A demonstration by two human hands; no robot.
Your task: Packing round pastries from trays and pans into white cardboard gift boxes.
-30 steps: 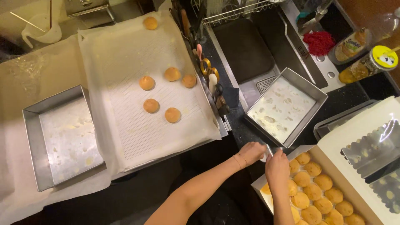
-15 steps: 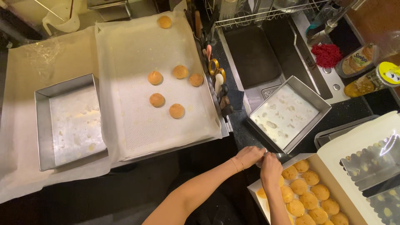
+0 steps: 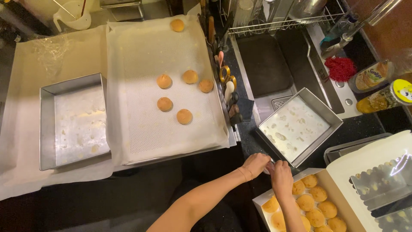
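Here, lower centre: left hand (image 3: 255, 164) and right hand (image 3: 280, 175), fingers curled, meet at the near corner of the square metal baking tin (image 3: 300, 125); actual grip cannot be told. Open cardboard box of golden buns (image 3: 310, 205) just below.

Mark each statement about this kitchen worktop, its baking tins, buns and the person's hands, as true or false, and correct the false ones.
1. Six round golden buns lie on the white perforated baking sheet. True.
2. The square metal tin at the far left is full of buns. False: it holds no buns, only greasy marks.
3. The left hand and right hand meet at the near corner of the tilted square metal tin. True.
4. The white cardboard box beside the hands is closed. False: its windowed lid is open and rows of buns show inside.
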